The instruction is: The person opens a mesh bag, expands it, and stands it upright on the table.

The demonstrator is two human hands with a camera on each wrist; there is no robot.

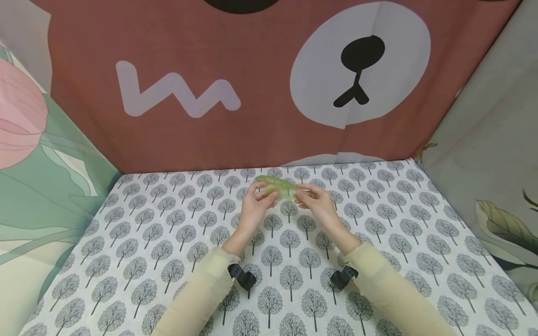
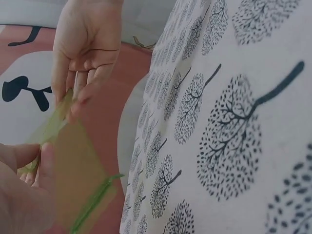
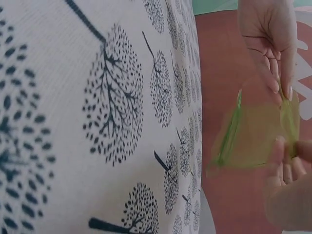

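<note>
- Surf: white cloth [image 1: 290, 298], dk tree print
- Rm: reddish-brown backdrop [image 1: 260, 130] w/ bear motif behind; floral panel [image 1: 25, 196] at L, grey panel [image 1: 483, 130] at R
- Thin sheer green sheet [image 1: 282, 185], dk green strip [image 2: 95, 204] on edge, over cloth's far part
- L hand [image 1: 254, 205] + R hand [image 1: 318, 204] pinch it, fingers hide bits
- Nearer: blk wrist units [image 1: 243, 277], cream sleeves [image 1: 193, 294]

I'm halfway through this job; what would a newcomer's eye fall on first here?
Probably the big reddish-brown backdrop with its white cartoon muzzle, filling much of the head view's upper part. Next, the sheer yellow-green fabric piece near that view's middle, pinched between left hand and right hand. Below spreads the white tree-print cloth.
</note>
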